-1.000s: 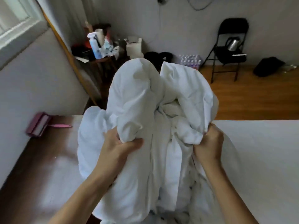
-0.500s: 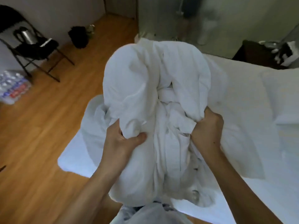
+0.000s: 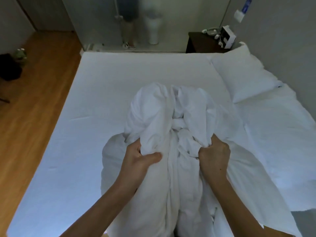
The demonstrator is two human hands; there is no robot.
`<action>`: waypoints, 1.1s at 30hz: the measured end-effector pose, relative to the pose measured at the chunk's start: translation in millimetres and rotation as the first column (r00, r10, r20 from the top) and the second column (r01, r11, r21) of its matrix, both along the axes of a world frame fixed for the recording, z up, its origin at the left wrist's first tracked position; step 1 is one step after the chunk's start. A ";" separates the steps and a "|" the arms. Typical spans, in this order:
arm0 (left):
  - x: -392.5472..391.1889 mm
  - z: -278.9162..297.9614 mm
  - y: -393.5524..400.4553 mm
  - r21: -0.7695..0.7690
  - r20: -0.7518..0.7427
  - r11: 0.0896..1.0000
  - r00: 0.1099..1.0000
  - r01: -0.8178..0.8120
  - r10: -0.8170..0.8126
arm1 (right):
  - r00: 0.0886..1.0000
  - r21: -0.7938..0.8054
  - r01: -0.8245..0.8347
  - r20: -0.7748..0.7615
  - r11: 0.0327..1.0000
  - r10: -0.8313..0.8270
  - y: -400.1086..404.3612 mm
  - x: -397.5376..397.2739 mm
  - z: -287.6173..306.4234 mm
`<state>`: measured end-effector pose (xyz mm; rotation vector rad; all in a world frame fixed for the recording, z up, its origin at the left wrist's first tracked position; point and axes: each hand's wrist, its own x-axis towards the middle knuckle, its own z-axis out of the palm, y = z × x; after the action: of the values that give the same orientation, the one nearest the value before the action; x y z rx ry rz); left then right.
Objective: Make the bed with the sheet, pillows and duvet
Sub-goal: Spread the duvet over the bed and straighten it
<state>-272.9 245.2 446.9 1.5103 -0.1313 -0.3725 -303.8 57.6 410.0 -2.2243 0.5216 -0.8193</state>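
Two bare forearms enter from the lower edge of the view, each ending in a bare hand: left hand [image 3: 139, 159], right hand [image 3: 214, 158]. No sleeve, glove, watch, ring or wristband is visible on either arm. Fingernails cannot be made out. Small dark specks mark the right wrist.

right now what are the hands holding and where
Both the left hand and right hand grip the bunched white duvet, each clutching a fistful of folds near its middle.
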 end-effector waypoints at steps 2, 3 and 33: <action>10.5 6.8 -20.9 -0.001 0.050 1.000 0.999 -0.012 0.012 | 1.000 0.008 -0.018 0.025 1.000 0.018 -18.0 15.5 4.5; 17.0 9.9 -29.5 0.018 0.073 0.999 0.997 -0.027 0.025 | 0.999 0.015 -0.024 0.029 1.000 0.023 -26.1 25.7 8.3; 145.8 -243.4 31.4 0.948 -0.290 0.039 0.911 0.315 -0.294 | 0.376 -0.135 -0.507 -0.923 0.852 0.077 -97.3 83.6 -217.7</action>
<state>-127.2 276.6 203.6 2.9211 -0.2164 -0.9739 -220.2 -39.8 192.3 -2.9252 0.3834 0.6722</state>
